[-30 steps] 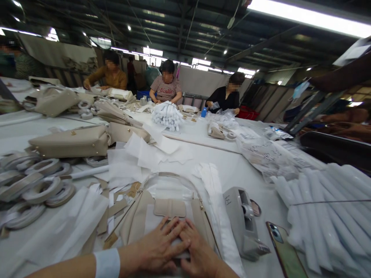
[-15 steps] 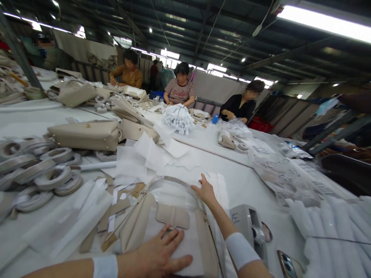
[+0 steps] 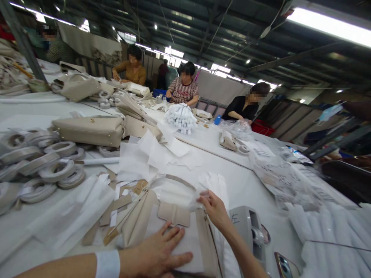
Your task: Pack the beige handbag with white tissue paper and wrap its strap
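Note:
A beige handbag [image 3: 207, 247] lies on the table in front of me, with a curved handle [image 3: 181, 180] arching at its far end. White sheet material [image 3: 191, 247] covers part of its front, just below a beige flap [image 3: 166, 213]. Fingers spread, my left hand [image 3: 160, 247] rests flat on that sheet, close to the flap's lower edge. At the handle's right end, my right hand [image 3: 214, 210] pinches a translucent white film [image 3: 198, 193] between thumb and fingers. How far the film extends under the handle is hard to make out.
Tape rolls [image 3: 56, 170] and paper scraps [image 3: 121, 202] lie left. A grey tape dispenser [image 3: 246, 227], a phone [image 3: 285, 264] and bundled white padding [image 3: 333, 231] sit right. Other bags [image 3: 89, 131] and loose white sheets [image 3: 136, 156] lie beyond; several co-workers sit across the table.
My right hand has drawn back toward me and its fingers have closed on the translucent film, which now lifts beside the handle. The left hand stays spread on the bag.

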{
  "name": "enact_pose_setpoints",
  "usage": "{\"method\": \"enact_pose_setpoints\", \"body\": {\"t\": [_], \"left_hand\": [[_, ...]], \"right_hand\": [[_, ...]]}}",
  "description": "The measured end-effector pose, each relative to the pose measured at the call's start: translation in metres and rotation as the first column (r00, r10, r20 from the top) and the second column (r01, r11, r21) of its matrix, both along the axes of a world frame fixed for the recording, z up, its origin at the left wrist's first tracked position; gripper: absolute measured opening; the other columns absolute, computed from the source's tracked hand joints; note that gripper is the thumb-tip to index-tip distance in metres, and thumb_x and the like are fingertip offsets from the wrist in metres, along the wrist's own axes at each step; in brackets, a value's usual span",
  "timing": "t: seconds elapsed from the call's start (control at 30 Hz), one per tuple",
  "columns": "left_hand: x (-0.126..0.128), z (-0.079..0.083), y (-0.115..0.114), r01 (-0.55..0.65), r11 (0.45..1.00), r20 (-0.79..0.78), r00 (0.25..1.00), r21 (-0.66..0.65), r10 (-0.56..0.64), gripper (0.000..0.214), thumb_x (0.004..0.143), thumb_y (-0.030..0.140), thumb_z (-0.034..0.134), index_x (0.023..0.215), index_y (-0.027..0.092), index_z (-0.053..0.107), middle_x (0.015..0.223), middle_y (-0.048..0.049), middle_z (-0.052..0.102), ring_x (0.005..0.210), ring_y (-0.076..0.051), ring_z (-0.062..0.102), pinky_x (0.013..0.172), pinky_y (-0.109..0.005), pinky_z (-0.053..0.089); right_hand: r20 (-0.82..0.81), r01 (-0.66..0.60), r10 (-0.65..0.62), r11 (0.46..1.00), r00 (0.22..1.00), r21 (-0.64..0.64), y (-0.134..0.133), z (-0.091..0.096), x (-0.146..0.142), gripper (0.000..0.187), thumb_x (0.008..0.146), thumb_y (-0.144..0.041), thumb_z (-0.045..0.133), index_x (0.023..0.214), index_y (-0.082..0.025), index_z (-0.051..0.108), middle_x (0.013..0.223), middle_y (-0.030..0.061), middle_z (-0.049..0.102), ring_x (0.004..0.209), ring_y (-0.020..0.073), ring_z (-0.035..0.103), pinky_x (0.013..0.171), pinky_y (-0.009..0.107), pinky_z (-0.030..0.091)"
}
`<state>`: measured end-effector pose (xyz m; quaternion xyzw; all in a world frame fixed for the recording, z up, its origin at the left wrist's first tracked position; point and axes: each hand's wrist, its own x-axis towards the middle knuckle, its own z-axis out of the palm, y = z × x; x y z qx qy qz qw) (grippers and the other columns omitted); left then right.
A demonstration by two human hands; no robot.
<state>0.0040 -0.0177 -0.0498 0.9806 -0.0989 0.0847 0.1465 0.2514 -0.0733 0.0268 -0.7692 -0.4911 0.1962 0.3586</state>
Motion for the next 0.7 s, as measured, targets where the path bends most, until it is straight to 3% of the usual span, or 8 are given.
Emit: {"method": "enact_pose_setpoints", "body": {"t": [0.13, 0.33, 0.4, 0.53, 0.6, 0.7], "left_hand": [[-0.001, -0.001, 0.0, 0.003, 1.0, 0.035, 0.999, 0.012, -0.003, 0.072, 0.089, 0.064, 0.038, 0.148, 0.031, 0.013, 0.146, -0.0274, 0.026, 0.128, -0.046, 0.038, 0.098, -0.064, 0.029], [-0.001, -0.003, -0.002, -0.022, 0.999, 0.023, 1.0, 0.031, 0.022, 0.075, 0.087, 0.063, 0.044, 0.148, 0.033, 0.013, 0.15, -0.0238, 0.022, 0.13, -0.043, 0.036, 0.101, -0.06, 0.029], [-0.001, -0.003, -0.003, -0.027, 0.999, 0.025, 0.999, 0.036, 0.026, 0.075, 0.087, 0.064, 0.043, 0.148, 0.033, 0.013, 0.15, -0.0227, 0.023, 0.13, -0.043, 0.037, 0.101, -0.06, 0.029], [-0.001, -0.001, -0.004, -0.027, 0.998, 0.024, 0.999, 0.051, 0.025, 0.071, 0.089, 0.065, 0.036, 0.148, 0.032, 0.015, 0.147, -0.0246, 0.028, 0.129, -0.043, 0.038, 0.1, -0.061, 0.03], [-0.001, 0.0, -0.005, -0.026, 0.998, 0.027, 0.999, 0.06, 0.024, 0.071, 0.088, 0.066, 0.034, 0.148, 0.031, 0.017, 0.146, -0.0251, 0.031, 0.128, -0.043, 0.038, 0.1, -0.061, 0.03], [-0.001, -0.001, -0.005, -0.032, 0.997, 0.036, 0.999, 0.065, 0.03, 0.072, 0.086, 0.069, 0.035, 0.146, 0.029, 0.025, 0.145, -0.0237, 0.032, 0.129, -0.042, 0.037, 0.102, -0.06, 0.028]], "right_hand": [[0.034, -0.061, 0.06, 0.997, 0.998, 0.04, -0.046, -0.004, -0.013, 0.028, 0.089, -0.041, 0.047, 0.09, -0.022, 0.067, 0.087, 0.0043, 0.072, 0.082, 0.0219, 0.067, 0.074, 0.032, 0.052], [0.242, -0.171, 0.152, 0.983, 0.958, 0.06, -0.098, -0.033, -0.013, 0.025, 0.092, -0.029, 0.044, 0.096, -0.025, 0.068, 0.097, 0.0038, 0.073, 0.093, 0.0224, 0.068, 0.08, 0.034, 0.055], [0.361, -0.284, 0.234, 0.955, 0.903, 0.092, -0.106, -0.037, -0.014, 0.025, 0.091, -0.02, 0.043, 0.101, -0.026, 0.065, 0.101, 0.0038, 0.072, 0.099, 0.022, 0.066, 0.086, 0.036, 0.054], [0.609, -0.518, 0.37, 0.851, 0.702, 0.081, -0.11, -0.037, -0.026, 0.035, 0.084, -0.006, 0.042, 0.109, -0.023, 0.06, 0.103, 0.0046, 0.072, 0.103, 0.0203, 0.065, 0.09, 0.036, 0.052], [0.689, -0.559, 0.363, 0.826, 0.627, 0.073, -0.112, -0.038, -0.037, 0.036, 0.083, -0.004, 0.041, 0.108, -0.021, 0.059, 0.103, 0.0059, 0.072, 0.103, 0.0196, 0.065, 0.089, 0.034, 0.052], [0.762, -0.566, 0.276, 0.813, 0.586, 0.141, -0.118, -0.049, -0.053, 0.035, 0.082, -0.002, 0.041, 0.108, -0.018, 0.06, 0.102, 0.0083, 0.072, 0.103, 0.0202, 0.065, 0.085, 0.032, 0.054]]}}
